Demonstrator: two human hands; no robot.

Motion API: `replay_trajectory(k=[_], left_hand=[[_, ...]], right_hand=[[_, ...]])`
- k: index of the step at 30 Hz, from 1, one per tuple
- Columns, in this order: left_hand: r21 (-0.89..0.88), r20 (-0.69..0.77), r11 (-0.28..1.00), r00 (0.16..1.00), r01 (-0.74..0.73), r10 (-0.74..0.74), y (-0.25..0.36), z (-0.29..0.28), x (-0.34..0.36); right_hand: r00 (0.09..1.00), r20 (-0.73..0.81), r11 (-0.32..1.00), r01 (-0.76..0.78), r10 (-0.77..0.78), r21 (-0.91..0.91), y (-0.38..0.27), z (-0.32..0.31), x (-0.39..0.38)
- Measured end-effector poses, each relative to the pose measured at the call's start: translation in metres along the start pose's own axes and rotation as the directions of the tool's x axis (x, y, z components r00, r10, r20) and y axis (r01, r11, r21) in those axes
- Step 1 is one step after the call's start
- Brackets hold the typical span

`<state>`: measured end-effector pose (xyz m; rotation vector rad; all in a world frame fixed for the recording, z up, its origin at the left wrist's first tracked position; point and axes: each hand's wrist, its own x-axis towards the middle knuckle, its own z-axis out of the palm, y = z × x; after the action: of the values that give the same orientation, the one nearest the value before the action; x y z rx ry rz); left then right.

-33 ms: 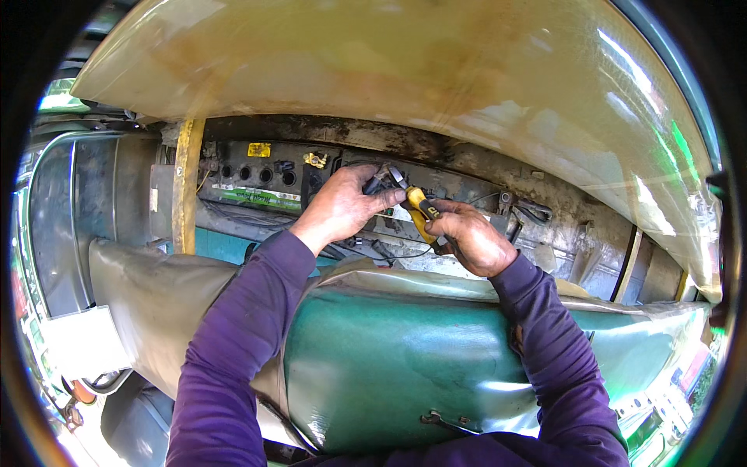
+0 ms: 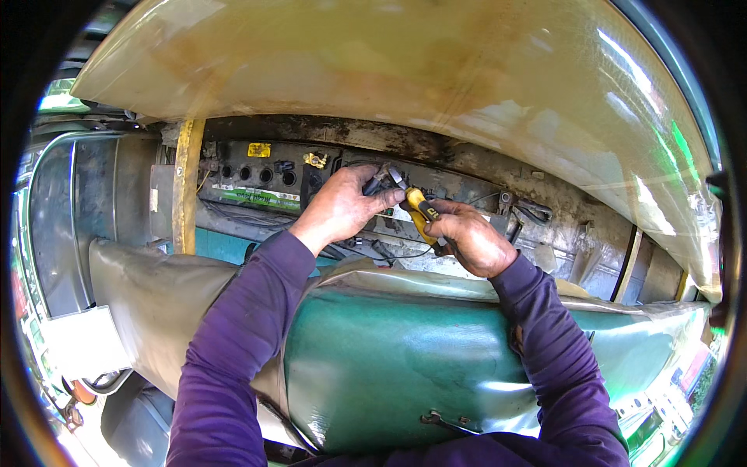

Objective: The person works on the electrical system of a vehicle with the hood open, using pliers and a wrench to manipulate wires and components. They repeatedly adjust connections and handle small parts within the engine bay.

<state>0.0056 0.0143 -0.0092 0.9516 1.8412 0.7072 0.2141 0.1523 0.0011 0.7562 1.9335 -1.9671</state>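
Observation:
My right hand (image 2: 473, 240) is closed round the yellow-and-black handles of a pair of pliers (image 2: 419, 208). The metal jaws point up and left, toward the fingertips of my left hand (image 2: 341, 205). That hand pinches a dark cable end (image 2: 375, 185), right against the jaws. Exactly how the jaws bite on it is hidden by fingers and small size. Behind both hands lies a grimy dark battery (image 2: 249, 175) with round holes in its top and a green label strip. A corroded terminal (image 2: 315, 160) shows left of the pliers.
A green padded seat (image 2: 389, 350) lies between my forearms, with an open-ended wrench (image 2: 443, 423) on it near my body. A large tan panel (image 2: 389, 62) hangs over the far side. One yellow upright bar (image 2: 187, 187) stands left of the battery. Loose wires (image 2: 401, 257) run below my hands.

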Motion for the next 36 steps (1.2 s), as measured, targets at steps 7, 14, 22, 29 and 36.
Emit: replay_trajectory(k=[7, 14, 22, 29, 36], left_hand=[[0.096, 0.010, 0.994, 0.999, -0.050, 0.050, -0.001, -0.005, 0.000], [0.068, -0.009, 0.997, 0.999, -0.030, 0.031, 0.001, -0.005, 0.002], [0.008, 0.022, 1.000, 0.999, -0.025, 0.024, 0.000, -0.006, 0.003], [0.028, 0.046, 0.999, 0.998, -0.036, 0.035, -0.002, -0.008, 0.003], [-0.014, 0.013, 0.996, 0.996, -0.092, 0.093, -0.004, -0.008, -0.002]], right_hand=[[0.985, -0.053, 0.986, -0.166, 0.167, 0.021, -0.016, 0.009, 0.003], [0.965, 0.023, 0.950, -0.262, 0.261, 0.171, -0.018, 0.007, 0.003], [0.987, 0.114, 0.963, 0.138, -0.114, -0.230, -0.003, 0.008, 0.009], [0.987, 0.159, 0.996, 0.025, -0.012, -0.084, 0.001, 0.006, 0.008], [0.982, 0.129, 0.966, 0.161, -0.136, -0.204, -0.002, 0.016, 0.003]])
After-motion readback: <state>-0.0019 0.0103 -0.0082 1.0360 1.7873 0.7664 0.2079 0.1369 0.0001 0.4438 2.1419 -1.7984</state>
